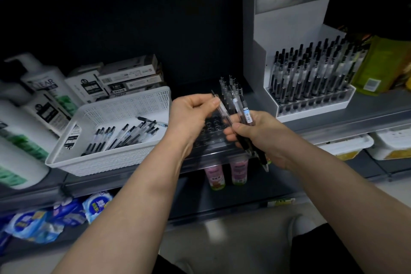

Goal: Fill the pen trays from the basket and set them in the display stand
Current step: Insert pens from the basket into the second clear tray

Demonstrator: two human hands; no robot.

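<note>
Shop shelving, seen from above, with both forearms bare and reaching in.

- Left hand (191,115): thumb and curled fingers pinch one clear-barrelled pen (219,108) near its upper end. The pen slants down and right towards the other hand.
- Right hand (264,138): fingers are wrapped round a bundle of pens (245,115), dark grips low and tops fanned up and left. The grip is tight and full.
- Clear tray (211,140): sits on the grey shelf (367,109) at its front edge, directly under both hands, with rows of round holes showing between them. Pen tops (230,87) rise behind the hands. Whether these stand in the tray or belong to the held bundle is hard to tell from here.
- White basket (66,151): just left of the tray on the same shelf, with perforated walls. Loose pens (124,138) lie flat in its bottom, mostly side by side.
- Display stand (284,29): white and stepped, at the right rear of the shelf, well apart from the hands. Its lowest step holds a tray of upright pens (311,73), packed in rows.

Surroundings:
- White pump bottles (44,87) left of the basket.
- Flat boxes (131,78) stacked behind the basket.
- A green packet (378,62) right of the stand.
- On the lower shelf, two pink cups (226,171) below the tray and blue packets (55,213) to the left.
</note>
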